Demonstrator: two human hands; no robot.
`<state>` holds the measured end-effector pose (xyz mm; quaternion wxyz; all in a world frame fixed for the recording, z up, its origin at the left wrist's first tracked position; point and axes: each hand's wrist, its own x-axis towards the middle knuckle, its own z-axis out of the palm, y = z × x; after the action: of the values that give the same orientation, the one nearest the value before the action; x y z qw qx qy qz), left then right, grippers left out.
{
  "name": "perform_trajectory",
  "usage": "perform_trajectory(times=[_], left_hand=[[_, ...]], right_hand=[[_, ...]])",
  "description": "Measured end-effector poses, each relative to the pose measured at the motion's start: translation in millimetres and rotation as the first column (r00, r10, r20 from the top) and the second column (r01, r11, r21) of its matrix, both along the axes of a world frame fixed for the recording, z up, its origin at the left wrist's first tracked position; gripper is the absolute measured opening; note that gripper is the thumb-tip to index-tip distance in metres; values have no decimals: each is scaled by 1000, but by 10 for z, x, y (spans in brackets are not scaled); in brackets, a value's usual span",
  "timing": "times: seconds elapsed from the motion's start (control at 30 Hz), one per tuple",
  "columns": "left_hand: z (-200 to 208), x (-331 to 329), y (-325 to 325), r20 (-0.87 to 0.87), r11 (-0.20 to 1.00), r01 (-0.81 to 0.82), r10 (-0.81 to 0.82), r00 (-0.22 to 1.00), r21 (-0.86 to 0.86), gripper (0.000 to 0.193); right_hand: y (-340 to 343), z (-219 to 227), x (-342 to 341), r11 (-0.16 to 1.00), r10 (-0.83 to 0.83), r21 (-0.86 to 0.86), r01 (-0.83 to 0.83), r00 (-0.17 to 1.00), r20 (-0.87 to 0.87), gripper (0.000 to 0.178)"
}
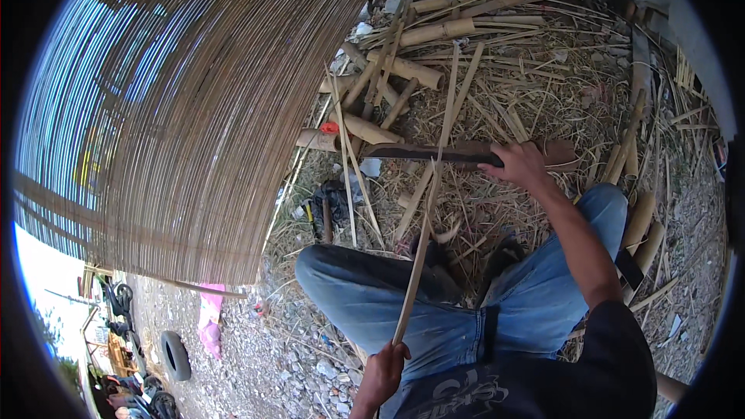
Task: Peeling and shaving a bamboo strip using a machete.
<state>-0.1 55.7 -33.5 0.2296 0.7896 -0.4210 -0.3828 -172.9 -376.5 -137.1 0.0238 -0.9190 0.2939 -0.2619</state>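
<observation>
My left hand, low in the picture beside my thigh, is closed round the near end of a long bamboo strip. The strip slants up and away between my knees to a machete. My right hand is wrapped round the machete's handle, with the dark blade lying crosswise and pointing left. Strip and blade cross near the blade's middle, apparently touching. Past the blade, two narrow bamboo lengths spread apart in a V. A brown wooden piece lies under my right hand, partly hidden by it.
Cut bamboo poles and loose strips lie ahead over shavings. A slatted bamboo screen hangs at left. Near my left knee are a hammer-like tool and dark plastic. Bamboo sections lie by my right knee. A tyre stands at lower left.
</observation>
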Motion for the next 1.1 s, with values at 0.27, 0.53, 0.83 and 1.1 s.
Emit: perform_trajectory(times=[0.27, 0.53, 0.83, 1.1], left_hand=[[-161, 98, 173, -5, 996, 34, -35, 999, -88, 29], [-139, 21, -30, -2, 994, -98, 98, 995, -42, 29], [-167, 67, 7, 14, 994, -102, 102, 995, -38, 28], [-475, 94, 527, 23, 986, -120, 124, 992, -113, 35]], right_hand=[[338, 96, 131, 984, -107, 140, 114, 993, -53, 59], [746, 124, 355, 882, 119, 449, -142, 990, 80, 59], [783, 43, 386, 982, 160, 87, -167, 984, 83, 58], [164, 8, 79, 987, -134, 89, 131, 990, 30, 61]])
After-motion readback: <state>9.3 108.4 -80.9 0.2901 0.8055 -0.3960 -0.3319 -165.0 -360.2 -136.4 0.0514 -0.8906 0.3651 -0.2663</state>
